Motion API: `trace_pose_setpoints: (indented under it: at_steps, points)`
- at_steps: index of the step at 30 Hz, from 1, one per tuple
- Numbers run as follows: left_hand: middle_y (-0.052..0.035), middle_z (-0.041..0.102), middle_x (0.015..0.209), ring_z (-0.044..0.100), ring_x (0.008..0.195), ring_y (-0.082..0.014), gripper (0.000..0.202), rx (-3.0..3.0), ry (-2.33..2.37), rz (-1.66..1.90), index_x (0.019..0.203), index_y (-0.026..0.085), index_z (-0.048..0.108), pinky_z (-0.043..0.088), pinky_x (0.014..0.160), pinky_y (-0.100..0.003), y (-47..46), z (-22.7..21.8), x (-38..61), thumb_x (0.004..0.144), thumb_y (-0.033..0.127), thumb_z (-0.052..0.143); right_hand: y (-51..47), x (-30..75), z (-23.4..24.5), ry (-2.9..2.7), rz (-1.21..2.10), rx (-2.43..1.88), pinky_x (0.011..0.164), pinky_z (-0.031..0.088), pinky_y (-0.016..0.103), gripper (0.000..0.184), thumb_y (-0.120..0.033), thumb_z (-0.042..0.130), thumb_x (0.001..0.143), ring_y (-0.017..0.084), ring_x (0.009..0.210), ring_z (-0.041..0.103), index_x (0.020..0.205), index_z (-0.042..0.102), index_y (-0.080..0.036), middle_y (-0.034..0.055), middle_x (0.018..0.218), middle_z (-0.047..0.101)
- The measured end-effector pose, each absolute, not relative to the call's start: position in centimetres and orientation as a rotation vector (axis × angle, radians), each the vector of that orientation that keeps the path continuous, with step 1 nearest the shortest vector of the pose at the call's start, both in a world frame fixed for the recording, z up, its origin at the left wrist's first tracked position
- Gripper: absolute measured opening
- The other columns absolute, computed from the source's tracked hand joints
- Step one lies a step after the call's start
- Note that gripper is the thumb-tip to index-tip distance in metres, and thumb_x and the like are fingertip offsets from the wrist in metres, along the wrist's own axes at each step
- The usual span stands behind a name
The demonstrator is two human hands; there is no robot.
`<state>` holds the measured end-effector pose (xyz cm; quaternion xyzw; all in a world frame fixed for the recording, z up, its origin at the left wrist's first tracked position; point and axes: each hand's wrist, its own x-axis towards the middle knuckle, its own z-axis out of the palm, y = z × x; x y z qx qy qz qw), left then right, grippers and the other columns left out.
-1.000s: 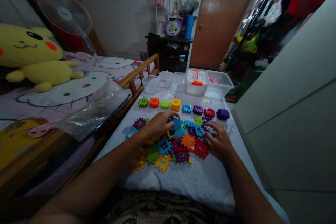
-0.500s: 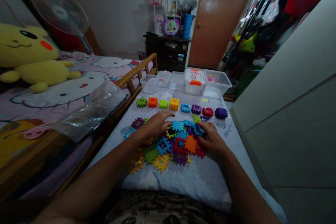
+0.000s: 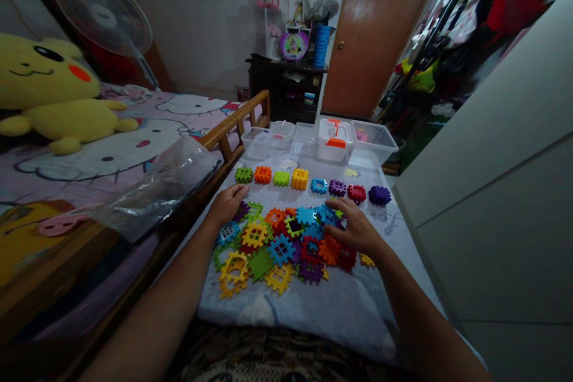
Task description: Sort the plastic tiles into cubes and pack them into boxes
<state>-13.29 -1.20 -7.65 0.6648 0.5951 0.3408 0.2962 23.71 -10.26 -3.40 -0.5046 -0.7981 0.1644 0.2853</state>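
Observation:
A heap of notched plastic building tiles (image 3: 260,265) in mixed colours covers the middle of the cloth-covered table. At the heap's left edge is my left hand (image 3: 228,205), its fingers loosely stretched forward beside a purple tile (image 3: 242,210); I see nothing in it. My right hand (image 3: 353,225) reaches over the heap's right side, with fingers and thumb around a blue tile (image 3: 326,213). Close by lie a light blue tile (image 3: 307,215) and an orange tile (image 3: 329,249). The right palm hides some tiles.
Behind the heap runs a row of single-colour stacks, from a green stack (image 3: 244,175) to a dark blue stack (image 3: 379,195). Clear plastic boxes (image 3: 373,138) stand at the far end. A wooden bed rail (image 3: 235,121) borders the left, a white cabinet (image 3: 487,191) the right.
My left hand has moved left, from the back of the heap to its left edge, uncovering orange and yellow tiles. My right hand has shifted slightly left with the blue tile.

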Motion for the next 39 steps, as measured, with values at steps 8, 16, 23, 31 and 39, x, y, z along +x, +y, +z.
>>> trace_pose_setpoints:
  at_steps: [8, 16, 23, 31, 39]
  points:
    - [-0.0056, 0.074, 0.102, 0.066, 0.098, -0.0243, 0.048, 1.768, 1.517, 0.927, 0.103, 0.018, 0.069, 0.049, 0.091, -0.033, -1.5, -8.2, -12.9, 0.086, 0.058, 0.051, -7.6, 19.2, -1.1, -2.38, 0.508, -1.318, 0.101, 0.042, 0.046, 0.046, -0.026, 0.067, 0.078, 0.029, 0.111, 0.052, 0.123, 0.06, -0.018, 0.0119, 0.117, 0.059]
    - [-0.006, 0.074, 0.097, 0.065, 0.092, -0.0255, 0.046, 1.75, 1.518, 0.971, 0.1, 0.017, 0.071, 0.049, 0.085, -0.034, -1.7, -7.9, -12.6, 0.081, 0.057, 0.055, -7.4, 18.5, -1.7, -2.444, 0.588, -1.414, 0.105, 0.038, 0.044, 0.05, -0.028, 0.068, 0.077, 0.029, 0.115, 0.05, 0.125, 0.06, -0.015, 0.0126, 0.118, 0.058]
    - [-0.0059, 0.073, 0.097, 0.066, 0.092, -0.0254, 0.041, 1.76, 1.488, 0.997, 0.097, 0.018, 0.071, 0.049, 0.087, -0.035, -1.6, -8.0, -12.7, 0.08, 0.054, 0.058, -7.4, 18.5, -1.9, -2.394, 0.635, -1.423, 0.107, 0.038, 0.046, 0.059, -0.027, 0.067, 0.076, 0.029, 0.119, 0.051, 0.132, 0.054, -0.014, 0.0142, 0.125, 0.058]
    - [-0.0059, 0.074, 0.096, 0.067, 0.092, -0.0254, 0.039, 1.735, 1.486, 1.012, 0.095, 0.019, 0.071, 0.05, 0.088, -0.036, -1.8, -7.6, -12.5, 0.077, 0.052, 0.06, -7.3, 18.1, -2.1, -2.39, 0.646, -1.445, 0.105, 0.041, 0.046, 0.064, -0.026, 0.068, 0.073, 0.03, 0.118, 0.053, 0.134, 0.052, -0.015, 0.0146, 0.126, 0.06]
    - [-0.0054, 0.073, 0.091, 0.067, 0.085, -0.0245, 0.041, 1.745, 1.501, 0.996, 0.097, 0.019, 0.072, 0.051, 0.083, -0.036, -1.7, -8.2, -12.8, 0.079, 0.053, 0.06, -4.4, 20.5, -2.3, -2.276, 0.428, -1.415, 0.103, 0.041, 0.044, 0.063, -0.025, 0.068, 0.073, 0.028, 0.115, 0.056, 0.134, 0.051, -0.018, 0.012, 0.125, 0.062]
